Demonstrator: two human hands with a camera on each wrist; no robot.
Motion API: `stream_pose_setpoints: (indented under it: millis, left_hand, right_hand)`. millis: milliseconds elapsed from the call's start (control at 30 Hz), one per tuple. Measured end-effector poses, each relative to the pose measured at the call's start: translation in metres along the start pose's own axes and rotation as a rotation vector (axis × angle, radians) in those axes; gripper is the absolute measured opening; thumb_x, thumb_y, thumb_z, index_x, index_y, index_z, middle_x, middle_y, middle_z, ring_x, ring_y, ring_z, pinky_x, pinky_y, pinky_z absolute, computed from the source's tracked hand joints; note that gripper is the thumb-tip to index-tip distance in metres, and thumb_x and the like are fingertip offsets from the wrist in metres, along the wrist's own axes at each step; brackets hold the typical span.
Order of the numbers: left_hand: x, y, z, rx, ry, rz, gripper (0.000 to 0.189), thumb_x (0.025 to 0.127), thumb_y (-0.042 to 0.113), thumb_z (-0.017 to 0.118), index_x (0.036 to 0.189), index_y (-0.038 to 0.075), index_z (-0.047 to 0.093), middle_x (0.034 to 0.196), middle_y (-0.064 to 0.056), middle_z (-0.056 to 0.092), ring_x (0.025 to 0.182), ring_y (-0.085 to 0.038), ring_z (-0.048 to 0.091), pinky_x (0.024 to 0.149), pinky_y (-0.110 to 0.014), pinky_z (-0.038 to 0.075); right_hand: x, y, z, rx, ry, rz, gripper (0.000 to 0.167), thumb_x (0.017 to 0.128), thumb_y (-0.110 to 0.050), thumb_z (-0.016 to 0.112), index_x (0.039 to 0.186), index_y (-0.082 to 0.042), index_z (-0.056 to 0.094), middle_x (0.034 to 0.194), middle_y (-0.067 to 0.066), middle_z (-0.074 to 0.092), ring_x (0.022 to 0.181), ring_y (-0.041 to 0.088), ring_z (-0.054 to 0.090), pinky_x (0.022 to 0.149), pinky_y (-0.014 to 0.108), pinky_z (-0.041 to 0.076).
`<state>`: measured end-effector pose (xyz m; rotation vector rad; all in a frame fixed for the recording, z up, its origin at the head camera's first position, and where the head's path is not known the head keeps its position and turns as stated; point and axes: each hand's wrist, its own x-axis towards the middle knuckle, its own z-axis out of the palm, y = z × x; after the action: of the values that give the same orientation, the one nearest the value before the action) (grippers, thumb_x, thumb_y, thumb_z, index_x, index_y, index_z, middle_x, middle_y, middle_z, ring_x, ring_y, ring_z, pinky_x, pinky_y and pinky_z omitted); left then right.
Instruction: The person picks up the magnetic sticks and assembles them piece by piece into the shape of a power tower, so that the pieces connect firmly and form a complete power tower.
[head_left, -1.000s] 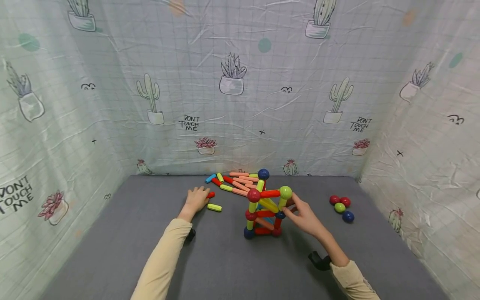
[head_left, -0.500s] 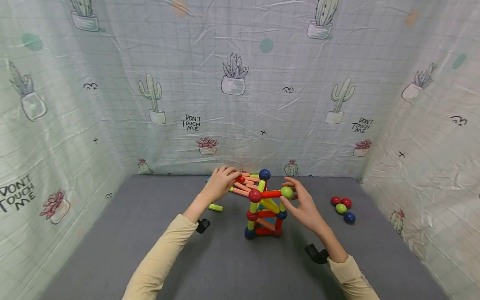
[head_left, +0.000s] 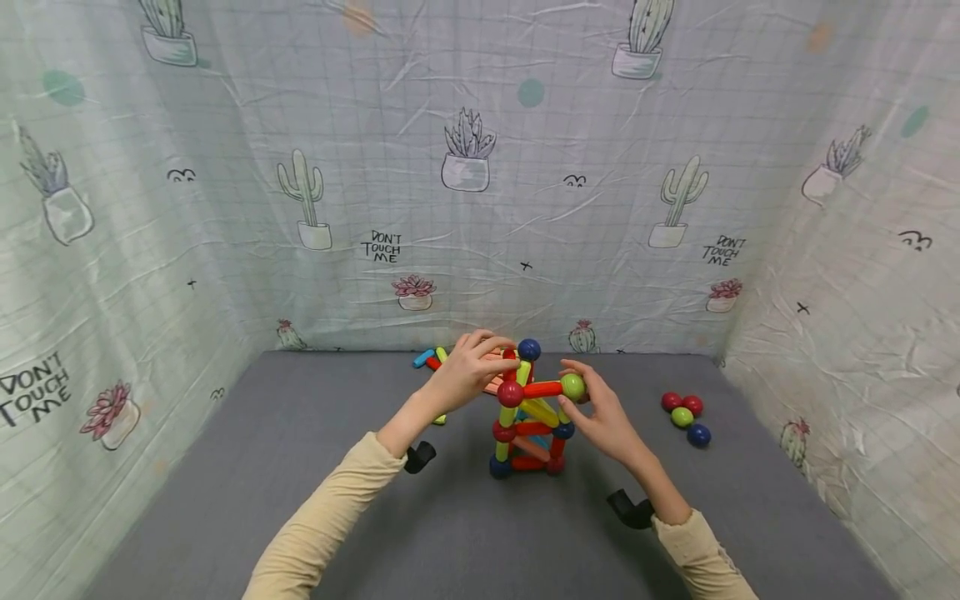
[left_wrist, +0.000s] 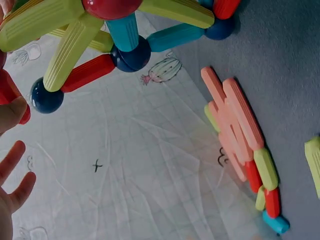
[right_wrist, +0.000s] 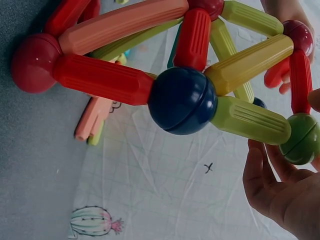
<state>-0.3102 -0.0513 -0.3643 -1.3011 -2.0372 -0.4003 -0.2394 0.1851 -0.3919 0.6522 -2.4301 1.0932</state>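
Note:
A two-level frame of magnetic rods and balls (head_left: pixel 504 432) stands upright on the dark table, topped at the back by a blue ball (head_left: pixel 529 349). My left hand (head_left: pixel 467 371) reaches over its upper left side and pinches a red magnetic rod (left_wrist: pixel 11 100) between thumb and fingers. That rod is close to the red corner ball (head_left: pixel 511 394). On the other side, my right hand (head_left: pixel 606 414) grips the green ball (right_wrist: pixel 299 138) at the upper right corner, thumb and fingers around it. From this corner ball a yellow-green rod (right_wrist: pixel 252 120) runs down to a blue ball (right_wrist: pixel 183 101).
Loose salmon-pink rods (left_wrist: pixel 235 120) lie behind the frame with several red, yellow-green and blue ones. A single yellow-green rod (left_wrist: pixel 313 162) lies apart. Loose balls (head_left: pixel 682 417) in red, green and blue sit at the right. Patterned cloth (head_left: pixel 360 183) surrounds the table.
My left hand picked up a red rod from the table at left and carried it rightward to the frame's top. My right hand shifted from the frame's side up to the green ball.

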Motion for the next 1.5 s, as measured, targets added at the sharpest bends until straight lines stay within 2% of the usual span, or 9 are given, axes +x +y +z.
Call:
stream_pose_setpoints:
  millis: [167, 433, 700, 833, 933, 1033, 1300, 1400, 1500]
  left_hand:
    - [0.002, -0.001, 0.008, -0.083, 0.025, -0.007, 0.019, 0.08, 0.011, 0.063, 0.097, 0.019, 0.069, 0.104, -0.002, 0.058, 0.095, -0.017, 0.046, 0.078, -0.032, 0.039]
    - [0.004, -0.006, 0.018, -0.097, 0.031, -0.018, 0.022, 0.08, 0.01, 0.064, 0.099, 0.019, 0.068, 0.103, 0.002, 0.061, 0.093, -0.014, 0.047, 0.073, -0.028, 0.038]
    - [0.004, -0.009, 0.021, -0.17, 0.046, -0.033, 0.023, 0.08, 0.009, 0.063, 0.101, 0.015, 0.067, 0.104, 0.001, 0.064, 0.096, -0.014, 0.049, 0.077, -0.028, 0.04]
    - [-0.002, -0.011, 0.023, -0.162, 0.081, -0.095, 0.022, 0.08, 0.013, 0.064, 0.101, 0.011, 0.066, 0.101, -0.001, 0.065, 0.093, -0.015, 0.051, 0.078, -0.031, 0.041]
    - [-0.017, -0.019, 0.027, -0.133, 0.08, -0.138, 0.023, 0.078, 0.014, 0.067, 0.101, 0.01, 0.066, 0.1, -0.002, 0.065, 0.092, -0.016, 0.053, 0.078, -0.033, 0.043]
    - [-0.043, -0.032, 0.032, -0.062, -0.013, -0.163, 0.023, 0.076, 0.016, 0.069, 0.099, 0.012, 0.066, 0.096, -0.002, 0.066, 0.087, -0.016, 0.055, 0.074, -0.032, 0.045]
    - [-0.104, -0.054, 0.045, 0.095, -0.52, -0.276, 0.031, 0.076, 0.027, 0.069, 0.105, 0.016, 0.065, 0.098, -0.002, 0.065, 0.088, -0.022, 0.055, 0.068, -0.036, 0.04]
    - [-0.114, -0.055, 0.048, 0.092, -0.597, -0.298, 0.029, 0.076, 0.025, 0.068, 0.104, 0.018, 0.065, 0.099, -0.003, 0.065, 0.089, -0.024, 0.055, 0.071, -0.041, 0.042]
    - [-0.117, -0.056, 0.05, 0.09, -0.614, -0.313, 0.025, 0.076, 0.02, 0.068, 0.101, 0.019, 0.066, 0.098, -0.004, 0.065, 0.089, -0.025, 0.056, 0.074, -0.045, 0.043]
  right_hand:
    - [-0.001, 0.001, 0.002, -0.008, -0.01, -0.002, 0.046, 0.087, -0.012, 0.056, 0.13, -0.01, 0.039, 0.118, 0.012, 0.052, 0.085, 0.013, 0.05, 0.07, 0.023, 0.044]
    - [0.0, 0.003, 0.003, -0.001, -0.003, -0.025, 0.043, 0.088, -0.013, 0.054, 0.129, -0.011, 0.04, 0.12, 0.012, 0.051, 0.084, 0.01, 0.049, 0.069, 0.023, 0.044]
    - [0.001, -0.003, 0.003, -0.001, -0.014, 0.004, 0.045, 0.086, -0.007, 0.056, 0.129, -0.007, 0.04, 0.119, 0.017, 0.051, 0.082, 0.013, 0.049, 0.069, 0.025, 0.044]
    - [0.0, 0.001, 0.004, -0.003, -0.014, 0.01, 0.047, 0.086, -0.01, 0.057, 0.13, -0.011, 0.039, 0.121, 0.013, 0.051, 0.084, 0.012, 0.049, 0.07, 0.025, 0.045]
    - [-0.001, 0.0, 0.003, 0.004, -0.005, 0.004, 0.049, 0.085, -0.004, 0.057, 0.13, -0.007, 0.039, 0.121, 0.015, 0.05, 0.084, 0.016, 0.051, 0.069, 0.03, 0.047]
    - [-0.004, -0.011, -0.002, 0.009, 0.004, -0.015, 0.048, 0.084, 0.0, 0.057, 0.129, -0.001, 0.039, 0.12, 0.019, 0.05, 0.085, 0.02, 0.053, 0.068, 0.032, 0.048]
    - [-0.006, -0.028, -0.012, -0.006, 0.006, -0.037, 0.048, 0.082, 0.003, 0.057, 0.126, 0.003, 0.039, 0.113, 0.02, 0.054, 0.086, 0.023, 0.054, 0.068, 0.033, 0.049]
    - [-0.005, -0.024, -0.011, -0.007, 0.008, -0.044, 0.05, 0.081, 0.004, 0.059, 0.126, 0.002, 0.039, 0.115, 0.02, 0.054, 0.085, 0.023, 0.055, 0.067, 0.035, 0.049]
    - [-0.004, -0.013, -0.008, 0.014, 0.0, -0.049, 0.051, 0.08, 0.005, 0.059, 0.127, 0.0, 0.039, 0.115, 0.02, 0.056, 0.085, 0.023, 0.055, 0.068, 0.038, 0.048]
